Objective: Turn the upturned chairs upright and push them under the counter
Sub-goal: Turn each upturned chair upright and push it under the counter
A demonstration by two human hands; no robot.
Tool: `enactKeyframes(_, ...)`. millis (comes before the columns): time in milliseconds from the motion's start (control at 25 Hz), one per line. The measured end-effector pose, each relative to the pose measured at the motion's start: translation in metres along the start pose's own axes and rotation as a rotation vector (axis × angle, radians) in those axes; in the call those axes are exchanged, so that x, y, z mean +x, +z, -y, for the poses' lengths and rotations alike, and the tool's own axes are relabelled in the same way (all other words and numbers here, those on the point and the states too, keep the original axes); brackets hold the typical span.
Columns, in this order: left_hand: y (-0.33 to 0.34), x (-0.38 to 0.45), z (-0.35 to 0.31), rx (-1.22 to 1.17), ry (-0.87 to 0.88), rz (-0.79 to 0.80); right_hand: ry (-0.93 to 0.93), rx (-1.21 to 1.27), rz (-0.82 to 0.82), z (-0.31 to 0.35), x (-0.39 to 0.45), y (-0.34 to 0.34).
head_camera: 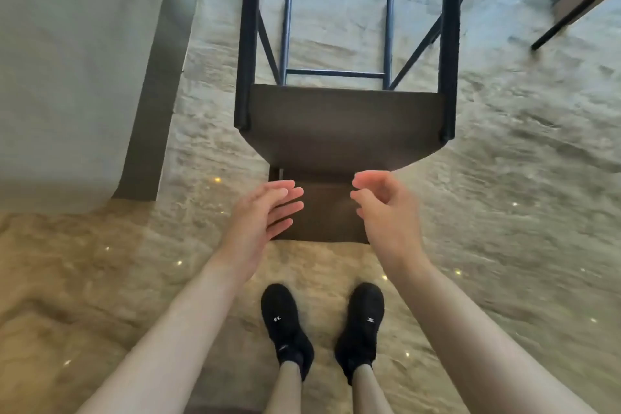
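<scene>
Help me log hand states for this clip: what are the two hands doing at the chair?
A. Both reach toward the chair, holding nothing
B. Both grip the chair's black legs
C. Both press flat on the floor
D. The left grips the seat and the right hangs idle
A: the left hand and right hand hover empty, fingers loose, over the backrest of the chair.

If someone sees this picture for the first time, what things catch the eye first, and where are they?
First, the dark chair in the centre, lying tipped over on the floor with its black legs pointing away from the viewer. Just below it, the left hand and right hand reach toward the chair, both holding nothing. At the bottom stand two black shoes.
</scene>
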State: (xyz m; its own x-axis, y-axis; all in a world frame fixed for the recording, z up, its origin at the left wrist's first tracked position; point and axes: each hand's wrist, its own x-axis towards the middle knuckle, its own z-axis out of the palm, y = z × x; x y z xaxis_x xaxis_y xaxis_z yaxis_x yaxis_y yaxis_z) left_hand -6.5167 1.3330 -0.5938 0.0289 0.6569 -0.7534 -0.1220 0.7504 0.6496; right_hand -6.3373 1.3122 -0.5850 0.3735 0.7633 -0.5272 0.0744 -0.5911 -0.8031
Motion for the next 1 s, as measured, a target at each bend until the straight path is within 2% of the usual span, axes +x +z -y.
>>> enactKeyframes(240, -0.025, 0.113, 0.095, 0.074, -0.055, 0.004, 0.241, -0.124, -0.016, -0.161, 0.065, 0.022)
enactKeyframes(320, -0.03, 0.153, 0.13, 0.156, -0.083, -0.01, 0.307, -0.248, -0.063, -0.214, 0.087, 0.027)
enactKeyframes(440, -0.047, 0.205, 0.185, 0.215, -0.131, -0.089, 0.369, -0.449, -0.037, -0.284, 0.114, 0.04)
enactKeyframes(560, -0.062, 0.249, 0.229, 0.208, -0.169, -0.22, 0.428, -0.464, -0.071, -0.332, 0.15, 0.047)
enactKeyframes(760, -0.085, 0.308, 0.284, 0.302, -0.147, -0.359, 0.436, -0.519, -0.282, -0.393, 0.207, 0.046)
enactKeyframes(880, -0.097, 0.336, 0.299, 0.409, -0.074, -0.533, 0.467, -0.579, -0.289, -0.421, 0.233, 0.034)
enactKeyframes(1000, -0.101, 0.354, 0.32, 0.513, -0.089, -0.501, 0.427, -0.65, -0.236, -0.44, 0.248, 0.026)
